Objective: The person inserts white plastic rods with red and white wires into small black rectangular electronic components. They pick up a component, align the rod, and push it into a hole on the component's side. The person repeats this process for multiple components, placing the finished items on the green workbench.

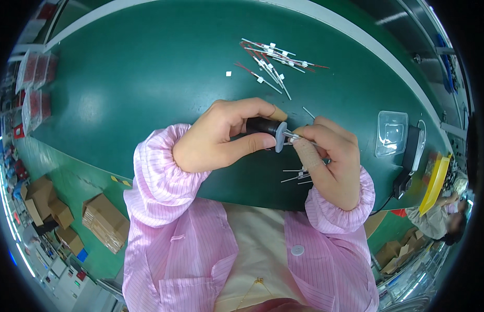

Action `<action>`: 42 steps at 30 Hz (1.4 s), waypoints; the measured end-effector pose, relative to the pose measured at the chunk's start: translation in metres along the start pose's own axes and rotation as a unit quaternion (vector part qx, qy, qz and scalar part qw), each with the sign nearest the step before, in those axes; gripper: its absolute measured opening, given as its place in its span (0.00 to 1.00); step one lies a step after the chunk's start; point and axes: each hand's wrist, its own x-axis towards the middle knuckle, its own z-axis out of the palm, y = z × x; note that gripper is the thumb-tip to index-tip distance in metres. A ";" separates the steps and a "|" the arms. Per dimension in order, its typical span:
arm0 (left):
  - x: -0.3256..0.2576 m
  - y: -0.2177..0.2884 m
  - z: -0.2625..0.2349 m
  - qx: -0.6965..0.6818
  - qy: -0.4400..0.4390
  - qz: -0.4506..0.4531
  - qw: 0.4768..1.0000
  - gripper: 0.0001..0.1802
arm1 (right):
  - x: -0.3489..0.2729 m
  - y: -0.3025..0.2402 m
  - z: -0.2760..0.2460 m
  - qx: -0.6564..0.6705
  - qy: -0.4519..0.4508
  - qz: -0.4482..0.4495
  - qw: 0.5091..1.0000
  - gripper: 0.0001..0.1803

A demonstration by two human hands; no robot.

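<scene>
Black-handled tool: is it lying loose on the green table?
No, the left hand grips the black-handled tool above the green table.

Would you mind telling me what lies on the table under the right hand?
A few thin metal pins stick out from beneath the right hand on the green table. Their far ends are covered by the hand.

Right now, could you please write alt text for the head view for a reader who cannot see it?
Over a green table, the left hand grips a black-handled tool with a grey disc collar, while the right hand holds a thin metal pin at its tip. More thin pins with white tabs and red ends lie further back, and a clear plastic tray sits right.
</scene>
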 end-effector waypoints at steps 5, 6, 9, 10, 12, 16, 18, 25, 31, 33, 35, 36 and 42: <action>0.001 0.003 -0.002 0.098 -0.019 -0.034 0.994 0.16 | 0.001 0.012 -0.003 -0.026 -0.048 -0.051 0.997 0.04; 0.002 0.001 -0.001 0.112 -0.019 -0.029 0.993 0.16 | 0.000 0.014 -0.001 -0.079 -0.034 -0.057 0.995 0.04; 0.009 -0.006 0.010 0.254 0.065 0.005 0.965 0.12 | -0.002 0.017 0.016 -0.208 0.009 -0.064 0.976 0.05; 0.011 -0.006 0.011 0.266 0.062 0.005 0.962 0.12 | -0.003 0.017 0.024 -0.231 0.025 -0.064 0.971 0.05; 0.010 -0.003 0.008 0.287 0.055 0.006 0.956 0.13 | -0.003 0.021 0.023 -0.166 0.025 -0.081 0.983 0.03; 0.006 -0.004 0.004 0.223 0.043 0.029 0.974 0.16 | 0.002 0.034 0.020 -0.064 0.016 -0.125 0.990 0.03; 0.008 -0.008 0.004 0.252 0.047 0.035 0.966 0.16 | -0.003 0.026 0.029 -0.173 0.038 -0.090 0.980 0.03; 0.007 0.000 -0.002 0.231 0.022 -0.003 0.973 0.16 | -0.007 0.032 0.032 -0.133 0.073 -0.101 0.983 0.04; 0.016 0.000 -0.034 0.120 0.060 -0.090 0.987 0.15 | -0.010 0.022 0.009 -0.165 0.172 -0.059 0.969 0.16; 0.029 0.002 -0.056 0.088 0.138 -0.124 0.979 0.14 | -0.017 0.021 -0.008 -0.225 0.197 -0.053 0.953 0.19; 0.045 -0.004 -0.086 0.076 0.233 -0.102 0.964 0.15 | -0.032 0.023 -0.021 -0.272 0.172 -0.056 0.945 0.17; 0.057 -0.003 -0.097 0.063 0.257 -0.082 0.961 0.15 | -0.041 0.023 -0.026 -0.295 0.161 -0.052 0.940 0.16; 0.119 -0.002 -0.114 0.069 0.327 0.076 0.940 0.36 | -0.092 0.037 -0.020 -0.336 0.162 0.032 0.927 0.12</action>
